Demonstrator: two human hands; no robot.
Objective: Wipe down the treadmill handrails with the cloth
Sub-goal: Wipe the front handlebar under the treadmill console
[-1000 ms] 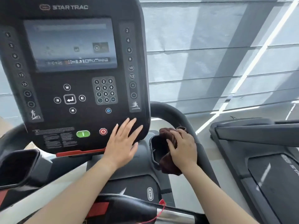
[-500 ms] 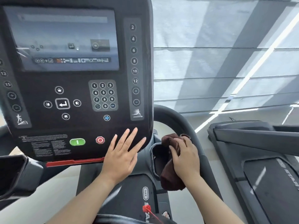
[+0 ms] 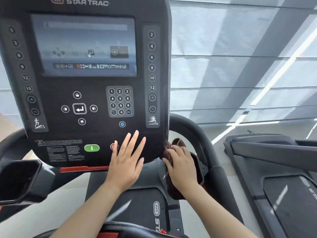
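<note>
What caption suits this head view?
Right hand presses brown cloth beside the console; left hand rests flat on it.

Gym: Star Trac treadmill console point(image 3: 85, 83) with keypad, second treadmill point(image 3: 274, 169) alongside, pleated window blinds point(image 3: 240, 57) behind.

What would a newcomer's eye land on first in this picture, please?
Probably the big Star Trac console at upper left, with the left hand flat on its lower edge, partly covering the red stop button. Beside it, the right hand presses a dark brown cloth against the console's right edge.
</note>
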